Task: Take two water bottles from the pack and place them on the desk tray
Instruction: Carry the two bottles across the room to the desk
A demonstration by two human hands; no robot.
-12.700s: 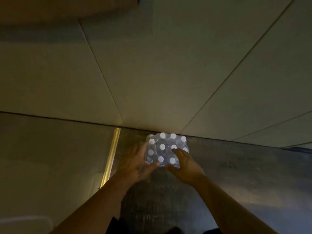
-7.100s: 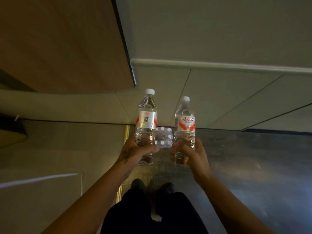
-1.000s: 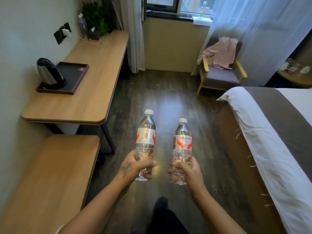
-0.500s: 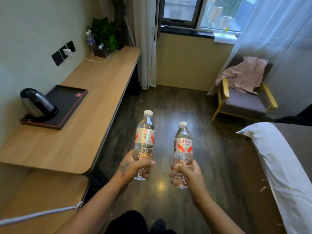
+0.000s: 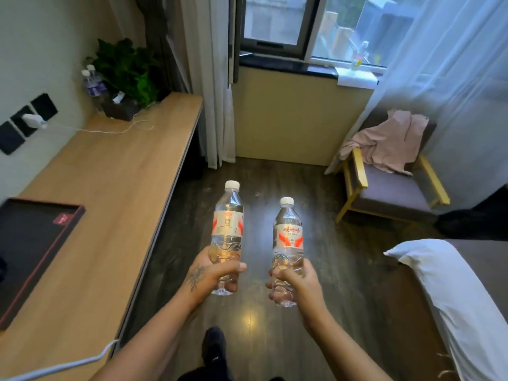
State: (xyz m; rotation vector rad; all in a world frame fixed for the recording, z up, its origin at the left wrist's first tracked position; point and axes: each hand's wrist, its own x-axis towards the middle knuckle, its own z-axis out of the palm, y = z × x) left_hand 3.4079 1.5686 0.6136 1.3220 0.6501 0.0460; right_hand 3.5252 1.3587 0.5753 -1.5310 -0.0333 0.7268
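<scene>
Head cam looks down over both hands, each wrapped tight round the lower part of a water bottle, both upright over the dark wood floor point(image 5: 343, 270). The left hand point(image 5: 211, 273) has the left bottle point(image 5: 227, 232) with the QR-code side of its label showing, and the right hand point(image 5: 295, 283) has the right bottle point(image 5: 287, 240) with red lettering on its label. The bottles sit near each other, not touching. Over at 9 o'clock the dark tray point(image 5: 33, 243) lies on the wooden table point(image 5: 115, 188), well apart from the bottles. An armchair point(image 5: 390, 188) with pink cloth sits at 2 o'clock, and the bed point(image 5: 453, 298) corner at 4.
</scene>
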